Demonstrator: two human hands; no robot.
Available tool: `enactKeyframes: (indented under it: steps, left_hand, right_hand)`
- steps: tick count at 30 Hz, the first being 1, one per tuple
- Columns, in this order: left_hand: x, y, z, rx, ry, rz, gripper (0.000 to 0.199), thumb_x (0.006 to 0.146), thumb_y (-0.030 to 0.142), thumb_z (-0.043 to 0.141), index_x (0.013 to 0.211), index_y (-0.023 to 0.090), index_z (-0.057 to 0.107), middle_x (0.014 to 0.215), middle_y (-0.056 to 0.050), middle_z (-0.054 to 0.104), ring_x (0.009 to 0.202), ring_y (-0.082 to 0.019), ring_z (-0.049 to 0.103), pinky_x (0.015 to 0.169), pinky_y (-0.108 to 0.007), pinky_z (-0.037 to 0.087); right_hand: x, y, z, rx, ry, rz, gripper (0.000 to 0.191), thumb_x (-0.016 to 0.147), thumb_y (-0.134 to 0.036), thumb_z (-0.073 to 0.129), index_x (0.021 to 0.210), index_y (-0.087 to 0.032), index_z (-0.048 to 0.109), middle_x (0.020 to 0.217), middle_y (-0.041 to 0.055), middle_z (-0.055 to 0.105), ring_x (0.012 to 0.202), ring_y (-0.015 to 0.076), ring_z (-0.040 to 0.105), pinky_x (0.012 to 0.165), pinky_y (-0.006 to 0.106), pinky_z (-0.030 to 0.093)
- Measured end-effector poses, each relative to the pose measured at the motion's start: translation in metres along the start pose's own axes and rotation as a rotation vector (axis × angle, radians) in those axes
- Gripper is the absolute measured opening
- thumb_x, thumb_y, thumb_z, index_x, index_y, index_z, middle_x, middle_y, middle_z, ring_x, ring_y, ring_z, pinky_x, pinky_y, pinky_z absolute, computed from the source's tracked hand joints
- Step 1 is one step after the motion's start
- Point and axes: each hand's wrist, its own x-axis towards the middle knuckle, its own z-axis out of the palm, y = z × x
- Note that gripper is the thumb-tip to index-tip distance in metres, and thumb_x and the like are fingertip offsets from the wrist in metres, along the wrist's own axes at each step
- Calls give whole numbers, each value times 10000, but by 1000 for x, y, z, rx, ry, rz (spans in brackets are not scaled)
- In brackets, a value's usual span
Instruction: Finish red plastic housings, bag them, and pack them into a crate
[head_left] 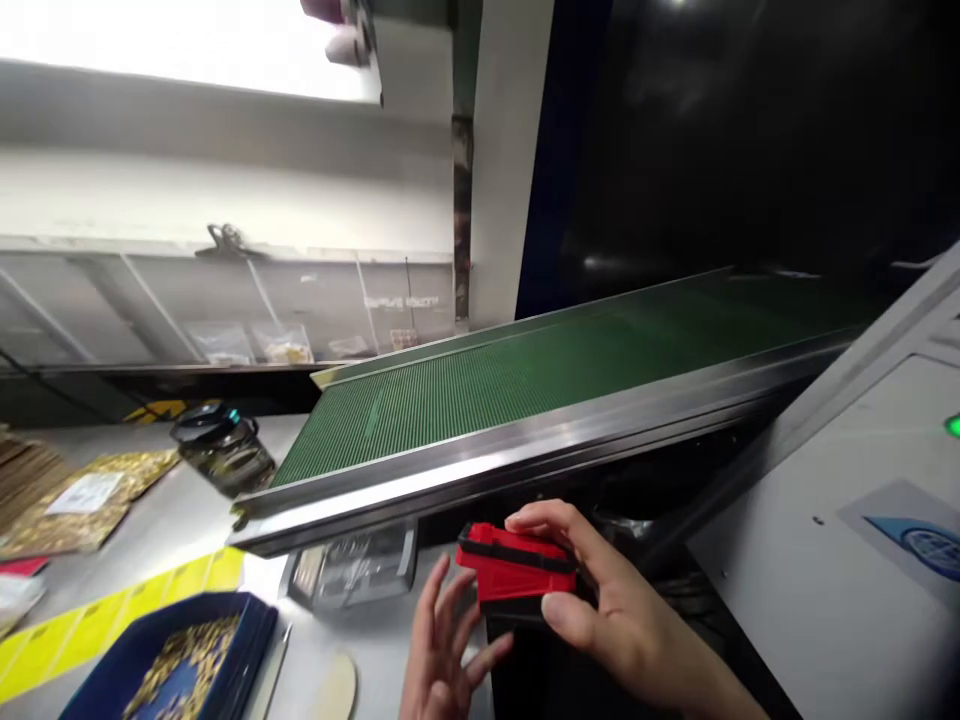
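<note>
Low in view, red box [514, 578] pinched near one end by the right hand [611, 605] — presumably leaving the other end free — left hand [444, 650] spread just beside, contact unclear, belt [480, 385] sloping beyond, tray [244, 635] off left.

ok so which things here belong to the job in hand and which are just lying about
In the job, going by the hands:
red case, held in the right hand; left hand open beside it

Probably just lying about, untouched:
blue tray
bottle
clear box
gold bag
yellow strip
</note>
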Motion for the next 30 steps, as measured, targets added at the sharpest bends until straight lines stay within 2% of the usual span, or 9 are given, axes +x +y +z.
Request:
enactKeyframes:
  steps: [2, 6, 8, 11, 15, 18, 22, 26, 30]
  left_hand:
    - [-9, 10, 6, -159, 94, -60, 1022, 692, 773, 761, 1555, 469, 306, 1621, -40, 421, 1451, -408, 435, 1061, -506, 532]
    - [-39, 8, 6, -333, 227, -375, 525, 848, 435, 784, 1327, 263, 655, 1283, -81, 724, 1261, -311, 633, 1024, -362, 538]
    - [-55, -5, -2, -525, 248, -535, 363, 904, 437, 710, 1169, 190, 733, 1089, -93, 786, 1017, -287, 737, 878, -368, 593]
    - [-75, -28, -10, -823, 162, -687, 419, 938, 505, 639, 1124, 146, 749, 1070, -117, 797, 861, -264, 765, 764, -341, 600]
    - [-86, -45, -6, -991, -64, -713, 564, 962, 591, 561, 1189, 100, 720, 1084, -178, 783, 866, -242, 772, 728, -238, 564]
    - [-86, -52, 0, -951, -86, -770, 642, 929, 664, 564, 1084, 65, 735, 999, -184, 778, 787, -205, 760, 692, -216, 552]
    - [-85, -63, -1, -699, -9, -835, 622, 863, 686, 629, 899, 73, 728, 810, -137, 745, 650, -205, 717, 587, -252, 526]
    - [-85, -69, -13, -445, 272, -699, 397, 878, 486, 710, 1012, 112, 697, 837, -89, 723, 668, -152, 649, 625, -240, 503]
    - [-94, -74, -25, -203, 331, -538, 460, 945, 590, 570, 1087, 160, 649, 848, -43, 671, 723, -144, 620, 671, -249, 494]
  right_hand:
    - [-20, 21, 31, -145, 8, 32, 541, 939, -367, 655, 1444, -342, 465, 1471, 63, 545, 1350, 276, 552, 1134, 402, 468]
    - [-59, 46, 72, -358, -167, 84, 708, 931, -583, 642, 1541, -314, 403, 1553, 104, 511, 1386, 329, 543, 1087, 401, 526]
    - [-68, 48, 72, -354, -203, 167, 550, 1000, -587, 518, 1487, -335, 485, 1480, 76, 588, 1298, 285, 619, 1025, 360, 562]
    - [-62, 56, 59, -352, -147, 258, 424, 1038, -538, 478, 1405, -351, 581, 1457, 43, 598, 1352, 253, 555, 1153, 387, 454]
    - [-47, 85, 49, -56, -412, 328, 585, 997, -657, 468, 1435, -288, 590, 1476, 84, 574, 1315, 264, 572, 1127, 409, 466]
    - [-44, 101, 55, 128, -465, 315, 692, 988, -735, 352, 1296, -219, 694, 1287, 104, 675, 1160, 257, 647, 1018, 390, 516]
    - [-49, 107, 69, 171, -295, 415, 648, 1039, -673, 301, 1151, -193, 722, 1090, 82, 732, 1012, 234, 679, 910, 360, 521]
    - [-54, 106, 76, 40, -199, 492, 562, 1044, -642, 357, 1045, -217, 725, 1006, 52, 743, 946, 226, 682, 865, 346, 506]
    - [-64, 110, 86, -140, -118, 529, 480, 1024, -641, 419, 1099, -261, 703, 1114, 51, 716, 1047, 246, 667, 929, 366, 501]
